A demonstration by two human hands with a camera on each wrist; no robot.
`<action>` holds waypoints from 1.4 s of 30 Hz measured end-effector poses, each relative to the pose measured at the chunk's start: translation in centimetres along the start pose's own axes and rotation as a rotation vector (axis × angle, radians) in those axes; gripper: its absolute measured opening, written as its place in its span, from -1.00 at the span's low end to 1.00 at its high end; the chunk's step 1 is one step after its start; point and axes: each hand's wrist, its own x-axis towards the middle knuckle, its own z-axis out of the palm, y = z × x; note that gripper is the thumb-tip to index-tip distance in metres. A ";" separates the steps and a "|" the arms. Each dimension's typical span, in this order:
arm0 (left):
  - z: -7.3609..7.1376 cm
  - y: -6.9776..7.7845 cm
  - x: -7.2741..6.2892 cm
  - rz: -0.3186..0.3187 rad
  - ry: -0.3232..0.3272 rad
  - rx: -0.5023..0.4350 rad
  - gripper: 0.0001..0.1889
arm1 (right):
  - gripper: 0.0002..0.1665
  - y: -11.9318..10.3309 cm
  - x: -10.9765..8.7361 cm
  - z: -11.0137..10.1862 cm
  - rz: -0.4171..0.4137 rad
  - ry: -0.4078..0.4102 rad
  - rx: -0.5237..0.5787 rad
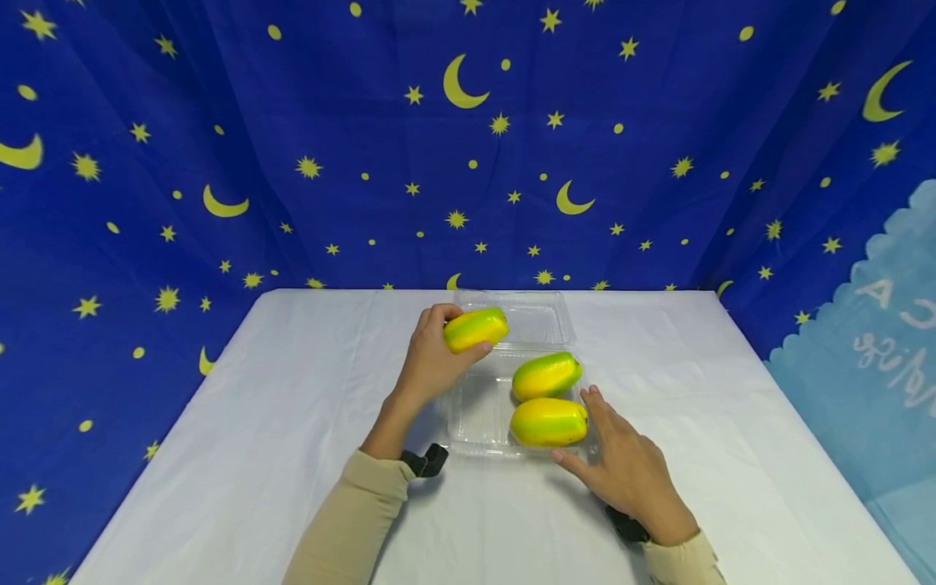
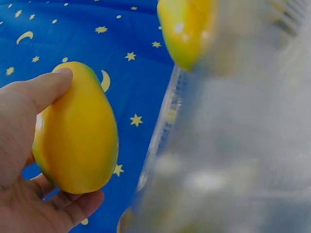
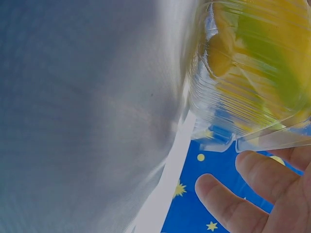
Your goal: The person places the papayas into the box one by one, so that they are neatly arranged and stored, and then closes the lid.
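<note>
My left hand (image 1: 433, 357) grips a yellow-green papaya (image 1: 477, 328) above the back left of a clear plastic clamshell box (image 1: 478, 414). In the left wrist view, thumb and fingers (image 2: 82, 206) hold this papaya (image 2: 80, 131) from opposite sides. Two more papayas, a rear one (image 1: 547, 377) and a front one (image 1: 548, 422), lie side by side in the right part of the box. At the box's right front corner is my right hand (image 1: 625, 463), fingers spread and holding nothing. Whether its fingertips touch the box wall, I cannot tell.
The box's clear lid (image 1: 537, 322) lies folded back toward the far table edge. A white cloth (image 1: 292, 422) covers the table. Behind it hangs a blue curtain (image 1: 380, 122) with yellow moons and stars; a light blue panel (image 1: 870, 349) with white lettering is at the right.
</note>
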 end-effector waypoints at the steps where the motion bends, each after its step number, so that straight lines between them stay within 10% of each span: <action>1: 0.2 0.0 -0.1 0.007 -0.008 0.006 -0.31 | 0.25 0.0 0.0 0.0 0.000 0.000 0.000; 19: 1.5 0.3 -0.7 0.027 -0.181 0.128 -0.35 | 0.25 0.0 0.0 -0.1 0.008 -0.009 -0.001; 42: 1.8 0.3 -1.2 0.036 -0.207 0.275 -0.32 | 0.27 0.0 -0.1 0.0 0.010 0.003 0.003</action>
